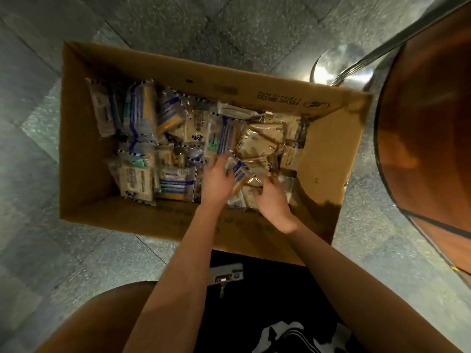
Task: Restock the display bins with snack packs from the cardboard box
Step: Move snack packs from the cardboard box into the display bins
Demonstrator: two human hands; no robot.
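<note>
An open cardboard box (81,159) stands on the floor in front of me, holding several clear-wrapped snack packs with blue, yellow and tan print. Both my hands reach down into its right half. My left hand (216,180) has its fingers curled around a blue-and-white snack pack (239,169) that is tilted up from the pile. My right hand (274,202) is just to the right of it, its fingers bent down among the tan packs (262,143); whether it grips one is hidden. No display bins are in view.
A round wooden table top (428,138) with a dark rim overhangs the box's right side, on a shiny metal post and base (339,67). Grey speckled stone floor (33,250) surrounds the box. My knee (102,322) and dark shorts fill the bottom.
</note>
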